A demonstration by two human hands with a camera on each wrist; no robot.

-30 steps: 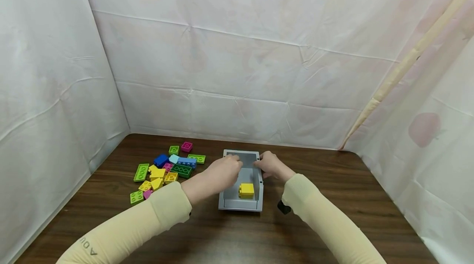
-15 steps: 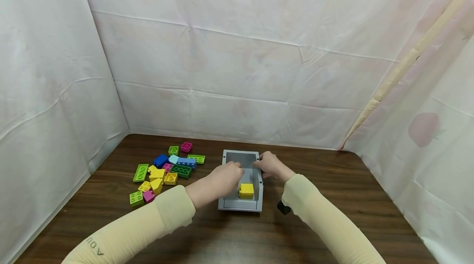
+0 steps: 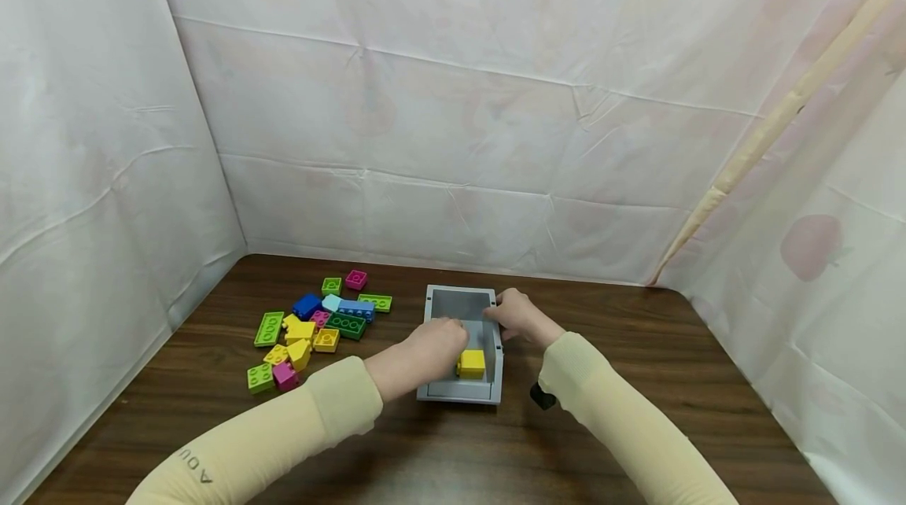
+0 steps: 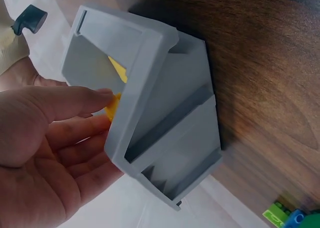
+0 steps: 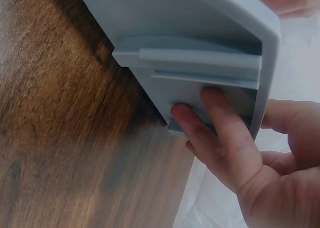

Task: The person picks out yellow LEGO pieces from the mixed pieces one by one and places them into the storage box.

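At left we see loose bricks [image 3: 300, 333] on the wooden table [image 3: 637, 387]. Next, the left hand [image 3: 433, 349], nearly closed, pinches a small yellow piece [image 4: 112, 108] at the grey bin [image 3: 462, 392]; should this pinch slacken, we judge, the piece could fall askew against the yellow block [image 3: 473, 364] at the bin's near end. Farther right, the right hand [image 3: 520, 315] grips the bin's right wall; were that hold to loosen, a knock could skid the bin.
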